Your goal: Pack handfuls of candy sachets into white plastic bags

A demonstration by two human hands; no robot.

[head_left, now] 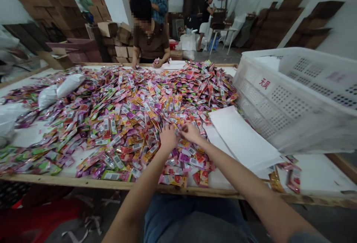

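Both hands work in a broad heap of small printed snack packets [139,109], pink, purple, orange and green, many with barcodes. My left hand [169,137] is closed, fingers bent down at the near middle of the heap, its thumb side by my right hand. Just to its right, my right hand [192,133] is closed in a pinch on a small purple-pink packet [180,128]. The two sets of fingertips almost meet there. What lies under the left fingers is partly hidden. White bags [247,135] lie flat beside my right forearm.
A white perforated crate [259,105] stands on the table's right side. Filled white bags [69,86] rest on the heap at left. A wooden rim [122,184] edges the table. Across it, a person [150,42] handles packets; two more people stand behind. Cartons [52,5] are stacked along the walls.
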